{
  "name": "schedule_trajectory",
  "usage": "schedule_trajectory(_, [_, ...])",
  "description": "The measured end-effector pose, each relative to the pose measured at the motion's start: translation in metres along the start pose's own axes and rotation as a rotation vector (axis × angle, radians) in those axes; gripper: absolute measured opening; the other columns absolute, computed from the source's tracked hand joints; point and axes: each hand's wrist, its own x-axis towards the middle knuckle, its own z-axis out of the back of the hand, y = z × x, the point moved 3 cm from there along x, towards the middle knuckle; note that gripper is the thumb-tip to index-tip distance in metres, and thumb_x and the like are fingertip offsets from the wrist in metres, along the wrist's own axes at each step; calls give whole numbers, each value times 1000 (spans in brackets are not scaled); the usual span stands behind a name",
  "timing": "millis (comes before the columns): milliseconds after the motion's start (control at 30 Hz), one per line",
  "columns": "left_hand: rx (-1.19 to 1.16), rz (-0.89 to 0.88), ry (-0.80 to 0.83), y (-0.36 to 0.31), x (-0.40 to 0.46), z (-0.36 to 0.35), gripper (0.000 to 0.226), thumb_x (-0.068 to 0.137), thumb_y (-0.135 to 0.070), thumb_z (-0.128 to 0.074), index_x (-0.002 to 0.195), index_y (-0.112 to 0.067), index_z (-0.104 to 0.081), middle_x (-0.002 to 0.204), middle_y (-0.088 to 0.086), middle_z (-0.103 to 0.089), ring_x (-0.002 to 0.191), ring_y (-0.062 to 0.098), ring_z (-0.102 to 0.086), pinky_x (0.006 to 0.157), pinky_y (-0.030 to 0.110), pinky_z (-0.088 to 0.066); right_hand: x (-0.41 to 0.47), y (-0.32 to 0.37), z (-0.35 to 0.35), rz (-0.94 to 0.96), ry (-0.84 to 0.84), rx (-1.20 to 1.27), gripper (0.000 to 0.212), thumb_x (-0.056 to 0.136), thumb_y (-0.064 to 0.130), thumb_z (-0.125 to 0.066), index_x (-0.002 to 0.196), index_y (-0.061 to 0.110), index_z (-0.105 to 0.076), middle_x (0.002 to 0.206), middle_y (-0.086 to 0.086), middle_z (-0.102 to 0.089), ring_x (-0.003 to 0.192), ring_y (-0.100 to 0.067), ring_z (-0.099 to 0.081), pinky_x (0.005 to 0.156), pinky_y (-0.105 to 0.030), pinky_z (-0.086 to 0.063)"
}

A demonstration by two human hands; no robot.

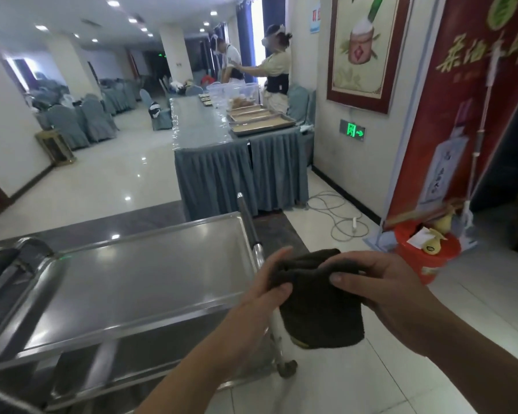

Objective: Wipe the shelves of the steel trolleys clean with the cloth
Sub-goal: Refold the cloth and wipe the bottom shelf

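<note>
Both hands up in front of the chest, holding the cloth (317,297) between them, off the trolley. Left hand (266,291) grips the cloth's left edge, thumb on the near face, fingers wrapped behind. Right hand (380,285) pinches the top right part, thumb across the front, fingers curled over the back. Cloth is dark brown, folded/bunched at the top, lower part hanging free w/ a small pale tag at the bottom edge.

Just left of the hands: steel trolley (138,282), top shelf bare and shiny, raised rim all round, ceiling lights reflected in it. Its push handle (248,222) runs along the right end, passing behind the left hand. Lower shelf (150,363) partly visible under the top one; one caster (287,367) on the floor below the cloth. A second steel piece at far left (0,264), blurred, can't tell what exactly.

Right of the hands, on the floor: red bucket (425,255) w/ paper and yellowish items in it, next to a mop (476,162) leaning by a red banner (473,94). White cable (335,213) looped on the tiles near the wall.

Further back: long desk (198,124) w/ grey-blue skirt, metal trays (260,119) and clear plastic tubs (231,89) on it. Two people (257,64) stand at its far end. Green exit sign (352,130) low on the wall, framed picture (368,49) above. Covered chairs (81,124) at left, in the hall.
</note>
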Motion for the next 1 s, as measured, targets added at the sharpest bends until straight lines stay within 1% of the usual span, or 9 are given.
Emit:
schedule_trajectory(67, [128,-107,-117,1,29,-4,53,88,-32,-64,135,-48,-47,125,-15,-61,121,14,-58,105,49,-47,22,-1,23,27,-19,-11,19,71,24,-68,89,25,-77,90,-3,-74,89,-16,-71,67,-20,-56])
schedule_trajectory(167, [261,-235,-181,1,79,-12,44,81,-35,-72,122,-40,-56,118,-11,-62,115,16,-62,92,44,-57,62,-5,55,51,-56,-40,17,77,21,-69,90,29,-76,90,-4,-75,87,-21,-72,67,-27,-58])
schedule_trajectory(300, [545,-313,-184,8,169,-6,36,79,-43,-72,111,-47,-55,117,-19,-58,114,7,-59,94,28,-52,132,-18,105,66,-102,-116,16,83,12,-69,90,25,-75,87,-3,-74,86,-23,-72,73,-33,-58])
schedule_trajectory(400, [635,-335,-162,13,256,11,27,80,-43,-73,98,-45,-54,106,-18,-61,106,6,-60,86,22,-47,200,-25,147,104,-130,-220,15,79,14,-73,93,21,-73,88,1,-73,90,-19,-71,79,-37,-58])
schedule_trajectory(567, [519,-274,-58,18,394,35,21,83,-32,-72,94,-32,-55,100,-10,-63,99,13,-64,85,39,-57,313,-31,221,102,-168,-331,26,77,20,-76,101,26,-70,98,5,-71,100,-16,-67,86,-40,-57])
schedule_trajectory(700, [322,-249,-38,13,490,54,46,81,-18,-78,112,-38,-50,102,-4,-70,98,15,-70,85,31,-59,392,-37,268,61,-149,-188,50,71,25,-76,119,32,-62,101,-2,-73,97,-20,-71,76,-27,-59])
schedule_trajectory(800, [197,-190,-56,27,549,74,71,76,-21,-83,131,-45,-45,104,-2,-71,101,19,-71,83,31,-58,449,-45,293,85,-148,-208,37,71,26,-73,106,18,-66,97,-1,-73,94,-16,-71,75,-19,-56])
schedule_trajectory(900, [41,-46,-45,64,605,91,92,67,-29,-90,140,-50,-38,115,-10,-66,113,20,-66,87,37,-58,512,-62,308,74,-75,-151,30,75,24,-70,103,12,-66,96,-4,-72,94,-19,-71,74,-23,-57])
schedule_trajectory(1000, [69,-33,-107,96,663,111,71,70,-20,-88,129,-40,-55,119,-11,-65,115,16,-64,86,35,-58,587,-80,325,76,0,-165,25,76,25,-69,100,16,-68,94,-2,-72,92,-20,-71,73,-23,-57])
